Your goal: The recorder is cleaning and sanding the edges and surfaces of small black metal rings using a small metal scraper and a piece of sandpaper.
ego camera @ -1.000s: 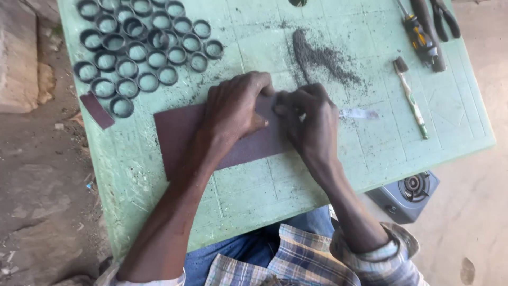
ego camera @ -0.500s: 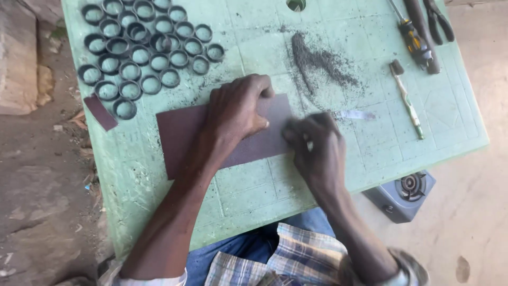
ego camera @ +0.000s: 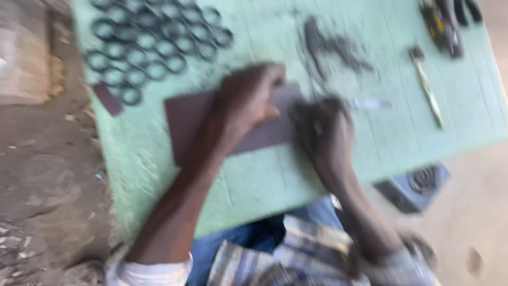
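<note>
On the pale green table, near the middle and a little toward its near edge, a dark brown rectangular sheet lies flat, and the person's left hand is spread palm-down on its far part, pressing it to the surface, presumably so it cannot slide. The right hand sits at the sheet's right end, curled fairly tight with the knuckles up; the picture is smeared with motion, so I cannot tell what it has between the fingers, if anything. Toward the far left corner a cluster of dark rings is laid out side by side in rough rows, close together but kept clear of the sheet, and a small brown offcut lies near the left edge just beside them. A streak of dark dust or filings is scattered beyond the right hand. Near the right edge rests a slim light-handled tool, and some darker tools sit at the far right corner, all well apart from the hands. Below the table's near right edge a grey boxy device stands on sandy ground; to the left is bare earth and a weathered block.
</note>
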